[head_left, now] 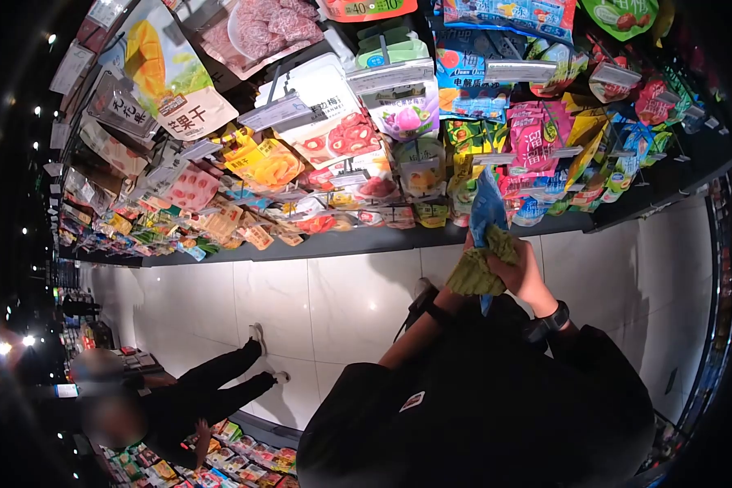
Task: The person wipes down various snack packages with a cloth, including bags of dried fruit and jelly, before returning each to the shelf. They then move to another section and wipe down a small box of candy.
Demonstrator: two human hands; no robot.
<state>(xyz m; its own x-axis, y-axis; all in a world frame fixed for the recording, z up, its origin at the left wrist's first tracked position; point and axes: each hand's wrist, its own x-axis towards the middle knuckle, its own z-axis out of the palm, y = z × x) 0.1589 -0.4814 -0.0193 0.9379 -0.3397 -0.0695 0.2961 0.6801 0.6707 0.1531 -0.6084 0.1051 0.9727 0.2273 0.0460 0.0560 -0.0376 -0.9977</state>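
A blue packet [486, 203] stands upright between my hands, just below the hanging snack bags. My right hand [525, 275] is closed on a crumpled olive-green cloth [478, 272], which lies against the packet's lower part. My left hand [455, 294] is behind the cloth and packet, mostly hidden; its fingers cannot be made out. A bit of blue shows below the cloth. Pink snack bags [535, 140] hang close to the packet's upper end.
A shelf edge [342, 241] runs across the view below rows of hanging bags. The pale tiled floor [276, 305] lies beneath it. A person in dark clothes [211, 382] stands at the lower left, beside another snack display [248, 455].
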